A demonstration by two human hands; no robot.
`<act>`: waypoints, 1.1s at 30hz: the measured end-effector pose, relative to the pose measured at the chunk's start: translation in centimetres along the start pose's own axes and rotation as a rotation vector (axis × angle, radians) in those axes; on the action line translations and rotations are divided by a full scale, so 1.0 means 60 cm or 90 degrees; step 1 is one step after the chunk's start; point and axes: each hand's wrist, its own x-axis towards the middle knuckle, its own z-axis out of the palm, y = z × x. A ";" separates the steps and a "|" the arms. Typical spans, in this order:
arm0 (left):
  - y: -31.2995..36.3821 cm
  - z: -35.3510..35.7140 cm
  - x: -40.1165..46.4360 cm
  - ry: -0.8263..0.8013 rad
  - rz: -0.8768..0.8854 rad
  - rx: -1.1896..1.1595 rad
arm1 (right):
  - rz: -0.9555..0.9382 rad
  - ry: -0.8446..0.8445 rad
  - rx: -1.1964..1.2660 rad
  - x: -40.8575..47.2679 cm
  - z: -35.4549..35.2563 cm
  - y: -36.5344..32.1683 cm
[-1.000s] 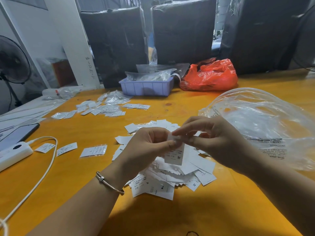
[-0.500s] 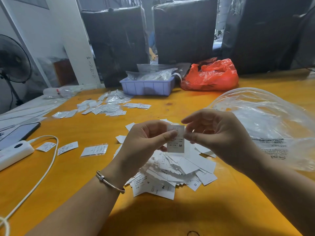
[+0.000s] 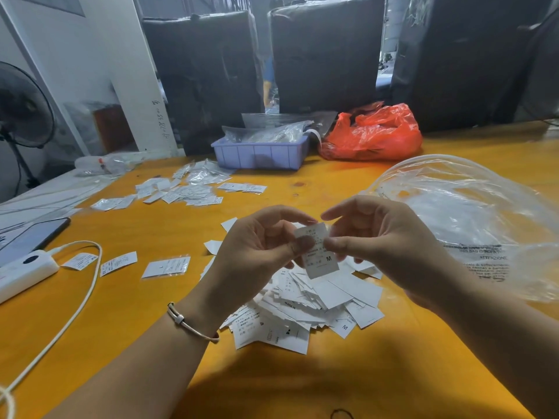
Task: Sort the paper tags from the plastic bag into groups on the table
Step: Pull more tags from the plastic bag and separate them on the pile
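While reading size, both hands (image 3: 260, 246) (image 3: 378, 240) pinching tag (image 3: 317, 252) upright above pile (image 3: 305, 306); remaining fingers loose.

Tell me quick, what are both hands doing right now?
Left hand: pinching the paper tag marked M, thumb on its left edge.
Right hand: pinching the same tag from its right edge.

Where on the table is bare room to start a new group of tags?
Bare wood lies between the purple tray, the clear bag and the hands; more near the front edge. Crowded: the loose pile and far-left sleeved tags.
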 end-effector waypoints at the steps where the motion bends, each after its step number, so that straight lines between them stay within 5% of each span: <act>1: 0.001 0.000 0.000 0.005 0.000 0.009 | -0.008 0.006 0.004 0.000 0.001 0.000; 12: -0.007 -0.006 0.002 0.003 -0.019 0.033 | -0.103 0.039 -0.070 -0.006 0.014 -0.010; 21: -0.004 -0.014 0.007 0.019 -0.128 -0.144 | -0.102 0.049 -0.045 -0.004 0.011 -0.013; 33: -0.004 -0.005 0.003 0.001 -0.081 0.009 | -0.108 0.051 -0.121 -0.005 0.018 -0.007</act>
